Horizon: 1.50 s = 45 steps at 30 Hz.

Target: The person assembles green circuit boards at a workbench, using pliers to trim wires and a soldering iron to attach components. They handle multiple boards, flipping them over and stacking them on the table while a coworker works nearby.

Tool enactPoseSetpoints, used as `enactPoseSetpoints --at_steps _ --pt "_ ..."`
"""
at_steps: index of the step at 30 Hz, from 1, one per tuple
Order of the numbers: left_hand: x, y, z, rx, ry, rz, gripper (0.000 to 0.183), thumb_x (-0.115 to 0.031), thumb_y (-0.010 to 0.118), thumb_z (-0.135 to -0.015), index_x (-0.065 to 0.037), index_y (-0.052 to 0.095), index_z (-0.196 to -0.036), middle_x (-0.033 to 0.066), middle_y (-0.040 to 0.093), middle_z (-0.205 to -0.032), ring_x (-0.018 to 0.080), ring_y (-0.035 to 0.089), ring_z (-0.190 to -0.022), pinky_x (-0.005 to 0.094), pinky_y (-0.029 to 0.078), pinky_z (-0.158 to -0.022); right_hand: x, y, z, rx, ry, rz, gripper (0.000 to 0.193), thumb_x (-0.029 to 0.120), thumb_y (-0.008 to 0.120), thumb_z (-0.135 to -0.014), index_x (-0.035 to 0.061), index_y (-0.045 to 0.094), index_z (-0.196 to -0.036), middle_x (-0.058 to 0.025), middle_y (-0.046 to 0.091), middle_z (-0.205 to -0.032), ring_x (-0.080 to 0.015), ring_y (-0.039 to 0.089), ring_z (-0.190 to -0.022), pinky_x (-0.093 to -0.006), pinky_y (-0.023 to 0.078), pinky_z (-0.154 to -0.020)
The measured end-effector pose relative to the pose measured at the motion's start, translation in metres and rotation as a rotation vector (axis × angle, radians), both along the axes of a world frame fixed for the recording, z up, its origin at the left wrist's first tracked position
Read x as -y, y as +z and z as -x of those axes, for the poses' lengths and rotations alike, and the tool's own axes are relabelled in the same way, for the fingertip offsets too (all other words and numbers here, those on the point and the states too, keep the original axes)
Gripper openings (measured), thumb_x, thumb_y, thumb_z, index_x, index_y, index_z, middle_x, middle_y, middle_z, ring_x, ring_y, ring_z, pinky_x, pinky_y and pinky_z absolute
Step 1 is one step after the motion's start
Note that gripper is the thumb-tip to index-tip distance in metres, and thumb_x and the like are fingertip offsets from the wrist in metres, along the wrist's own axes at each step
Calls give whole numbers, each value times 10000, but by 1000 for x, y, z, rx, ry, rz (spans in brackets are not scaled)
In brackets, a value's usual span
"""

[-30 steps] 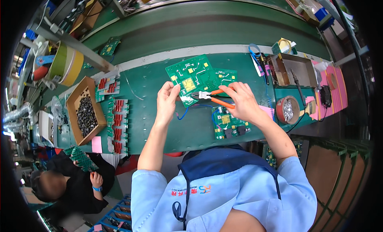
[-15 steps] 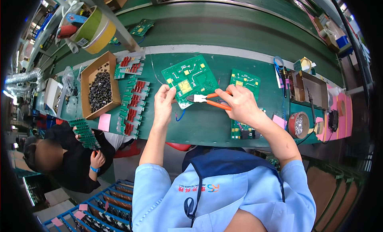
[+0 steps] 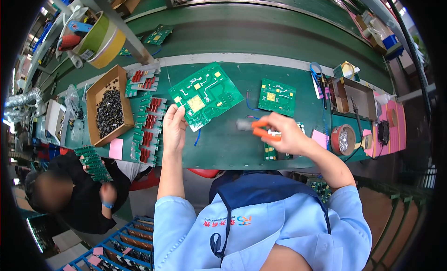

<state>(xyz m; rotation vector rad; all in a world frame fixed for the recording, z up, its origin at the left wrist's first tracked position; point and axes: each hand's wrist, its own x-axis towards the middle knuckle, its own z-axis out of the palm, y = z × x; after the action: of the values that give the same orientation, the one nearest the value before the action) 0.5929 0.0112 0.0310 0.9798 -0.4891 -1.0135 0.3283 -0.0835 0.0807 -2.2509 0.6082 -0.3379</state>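
"What's in the hands?"

"The left hand (image 3: 174,124) has its grip closed on the near corner of a green circuit board (image 3: 206,98), held up over the bench (image 3: 214,152), left of centre and toward the far edge. The right hand (image 3: 291,133) grips orange-handled cutters (image 3: 259,125), well apart from the board. Their tips are blurred, so I can't tell whether they gape."

"Which step does that look like?"

"Hand work on the board, I'd judge, with the tool off it at this moment. Any cut would call for a steady left grip and the cutters brought up to the board. A blue wire (image 3: 198,137) shows below the near corner; I can't make out whether it's joined."

"And the surface?"

"Dark green. A second board (image 3: 278,97) lies toward the far edge, and a third (image 3: 270,152) by the near edge, partly behind the right hand. Toward the left end are boards with red parts (image 3: 148,138) and a carton (image 3: 125,98) of black parts (image 3: 109,111). Toward the right end, a metal tray (image 3: 365,96), a round red tin (image 3: 334,140) and a pink mat (image 3: 398,124)."

"The room?"

"A green strip (image 3: 260,31) runs beyond the far edge. Off the near left corner a co-worker (image 3: 84,192) holds another board (image 3: 95,163), beside a blue rack (image 3: 122,237)."
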Motion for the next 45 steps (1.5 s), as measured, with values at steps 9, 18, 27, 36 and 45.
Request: enactPoseSetpoints --at_steps 9,18,27,36,45 --pt "29 6 25 -25 -137 15 116 -110 482 -816 -36 463 -904 43 572 -830 82 548 -679 221 451 -617 32 -14 45 262 -326 -665 405 257 533 -782 -8 429 -1070 -34 487 -795 -110 488 -714 -244 404 -632" --pt "63 8 55 19 -321 -37 170 -91 483 -805 -30 441 -958 53 573 -849 86 548 -685 225 447 -612 41 -25 64 355 -413 -820 406 252 517 -800 -15 415 -1088 -46 486 -830 -119 492 -758 -250 410 -652" --pt "90 4 78 64 -410 -94 162 -114 484 -811 -39 442 -948 45 570 -848 83 545 -715 228 443 -640 56 -38 84 402 -498 -910 403 249 521 -790 -7 422 -1084 -49 484 -825 -126 495 -737 -260 434 -656" --pt "115 13 90 255 -535 -110 168 -133 474 -821 -43 428 -956 45 573 -863 90 549 -748 235 439 -663 77 -44 100 497 -568 -1050 315 228 468 -822 11 443 -1048 -63 509 -808 -144 514 -747 -290 451 -651" --pt "143 -16 99 172 -658 -219 173 -129 455 -831 -24 432 -966 68 565 -881 120 563 -754 271 467 -658 93 -58 93 510 -613 -1027 376 230 505 -791 -5 432 -1075 -74 491 -876 -154 497 -785 -306 437 -695"
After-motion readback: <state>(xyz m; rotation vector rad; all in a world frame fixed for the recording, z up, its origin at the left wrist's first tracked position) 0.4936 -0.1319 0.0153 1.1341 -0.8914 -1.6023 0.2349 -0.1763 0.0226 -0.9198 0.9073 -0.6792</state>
